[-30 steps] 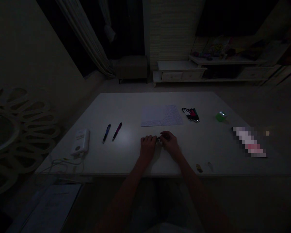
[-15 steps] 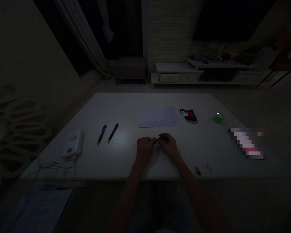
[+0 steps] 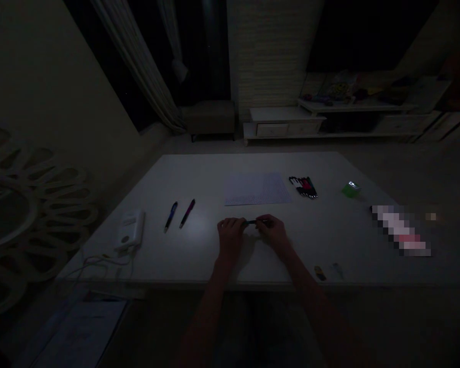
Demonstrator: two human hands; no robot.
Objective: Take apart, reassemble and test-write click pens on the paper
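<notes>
Both hands are together over the near middle of the white table (image 3: 199, 174). A slim dark pen (image 3: 251, 222) spans the gap between them, lying roughly level. My left hand (image 3: 231, 236) is closed around its left end, fingers curled. At the right end, my right hand (image 3: 273, 232) pinches the pen between thumb and fingertips. The fingers hide most of both ends. Just beyond the hands lies a sheet of lined paper (image 3: 256, 189). To the left rest a blue pen (image 3: 170, 217) and a purple pen (image 3: 187, 213), side by side and apart.
Several pens (image 3: 304, 187) lie in a row right of the paper. Farther right are a green translucent box (image 3: 351, 189) and a blurred-out phone-like object (image 3: 400, 230). Two small items, one a yellowish piece (image 3: 319, 273), lie near the front edge. A white power bank (image 3: 130, 228) with cables sits left.
My right hand has shifted slightly right, away from the left, and more of the dark pen shows between them. The whole view has moved a little.
</notes>
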